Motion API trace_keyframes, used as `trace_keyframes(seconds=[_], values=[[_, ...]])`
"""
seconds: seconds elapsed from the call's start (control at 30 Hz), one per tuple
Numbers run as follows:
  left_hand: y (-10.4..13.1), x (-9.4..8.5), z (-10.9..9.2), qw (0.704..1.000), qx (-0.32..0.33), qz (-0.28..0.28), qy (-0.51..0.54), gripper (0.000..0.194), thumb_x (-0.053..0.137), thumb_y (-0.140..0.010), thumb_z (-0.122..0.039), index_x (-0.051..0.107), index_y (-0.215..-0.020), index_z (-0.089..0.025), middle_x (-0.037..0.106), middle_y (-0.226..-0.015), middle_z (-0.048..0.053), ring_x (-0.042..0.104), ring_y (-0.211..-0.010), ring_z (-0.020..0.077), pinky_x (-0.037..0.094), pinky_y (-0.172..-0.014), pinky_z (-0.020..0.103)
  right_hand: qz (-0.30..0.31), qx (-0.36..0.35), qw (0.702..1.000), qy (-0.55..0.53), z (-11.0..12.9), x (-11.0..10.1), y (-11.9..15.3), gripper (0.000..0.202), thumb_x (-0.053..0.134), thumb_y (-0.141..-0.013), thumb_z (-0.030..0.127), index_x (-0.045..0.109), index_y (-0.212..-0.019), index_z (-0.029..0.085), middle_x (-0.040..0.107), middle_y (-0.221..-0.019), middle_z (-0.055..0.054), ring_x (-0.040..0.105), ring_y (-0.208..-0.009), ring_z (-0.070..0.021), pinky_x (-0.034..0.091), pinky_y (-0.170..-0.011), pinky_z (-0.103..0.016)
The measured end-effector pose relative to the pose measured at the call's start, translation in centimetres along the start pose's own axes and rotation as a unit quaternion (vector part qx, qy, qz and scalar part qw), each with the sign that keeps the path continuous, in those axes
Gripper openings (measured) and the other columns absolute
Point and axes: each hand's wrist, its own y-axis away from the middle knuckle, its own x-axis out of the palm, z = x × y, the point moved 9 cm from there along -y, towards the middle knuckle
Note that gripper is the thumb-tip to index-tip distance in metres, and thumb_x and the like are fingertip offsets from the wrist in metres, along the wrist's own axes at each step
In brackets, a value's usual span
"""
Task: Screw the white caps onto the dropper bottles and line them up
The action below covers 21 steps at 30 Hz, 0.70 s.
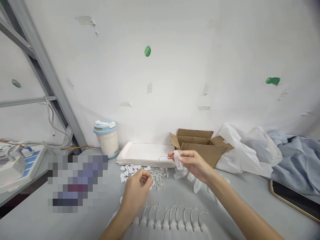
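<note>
My right hand (191,163) pinches a small translucent plastic tube (178,160) upright in front of the cardboard box. My left hand (140,183) is curled, its fingertips together over the small white parts; whatever it may hold is hidden. Beside it lie white caps (128,171) and a pile of looped white pieces (160,176). More translucent tubes (197,185) lie below my right hand. Near the front edge stands a row of white pieces with curved thin stems (173,225).
Behind are a lidded cup (107,141), a stack of white trays (145,151), an open cardboard box (202,146) and white plastic bags (240,153). A phone (297,200) and blue cloth (297,163) lie right. A power strip (31,163) sits far left.
</note>
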Motion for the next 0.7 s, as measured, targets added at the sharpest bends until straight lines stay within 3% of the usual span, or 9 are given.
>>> trace_keyframes(seconds=[0.17,0.3,0.37,0.53,0.7], values=[[-0.5,-0.3,1.2,0.997,-0.015,0.004,0.072,0.037,0.05,-0.074,-0.044,0.065,-0.093,-0.016,0.072,-0.085,0.007,0.066,-0.077,0.0231,0.051,-0.072,0.035,0.022,-0.004,1.0,-0.013,0.3,0.5,0.0,0.02,0.072,-0.074,0.035,0.076,-0.085,0.018,0.066,-0.113,-0.01,0.056,-0.108,-0.0247,0.04,-0.091,-0.036],[-0.4,-0.6,1.1,0.995,-0.012,0.001,0.102,0.044,0.051,-0.077,-0.043,0.064,-0.11,-0.018,0.07,-0.11,0.009,0.065,-0.099,0.0244,0.051,-0.081,0.035,0.029,0.005,0.999,-0.023,-0.3,1.2,0.0,0.023,0.073,-0.073,0.035,0.076,-0.089,0.019,0.064,-0.119,-0.011,0.055,-0.113,-0.0259,0.038,-0.096,-0.039],[-0.1,-0.7,0.0,0.996,0.022,-0.002,0.088,0.038,0.053,-0.078,-0.042,0.066,-0.105,-0.019,0.071,-0.106,0.007,0.065,-0.097,0.024,0.052,-0.078,0.033,0.032,0.017,0.999,-0.021,-0.9,1.8,0.0,0.024,0.073,-0.073,0.035,0.076,-0.09,0.018,0.064,-0.12,-0.011,0.056,-0.111,-0.0259,0.037,-0.096,-0.039],[0.9,-0.5,-3.0,0.991,0.127,-0.003,0.046,0.02,0.056,-0.078,-0.035,0.069,-0.076,-0.02,0.071,-0.079,0.003,0.064,-0.071,0.0182,0.05,-0.066,0.028,0.068,0.059,0.996,-0.022,-2.8,4.2,0.3,0.029,0.075,-0.072,0.033,0.075,-0.097,0.018,0.069,-0.107,-0.01,0.06,-0.098,-0.0221,0.04,-0.088,-0.035],[0.9,-0.5,-1.9,0.994,0.073,-0.02,0.074,0.019,0.058,-0.076,-0.035,0.064,-0.067,-0.019,0.068,-0.068,0.002,0.061,-0.062,0.016,0.049,-0.06,0.026,0.105,0.064,0.992,-0.03,-3.1,5.6,0.7,0.028,0.074,-0.073,0.03,0.075,-0.098,0.019,0.07,-0.104,-0.009,0.06,-0.09,-0.0186,0.041,-0.084,-0.032]])
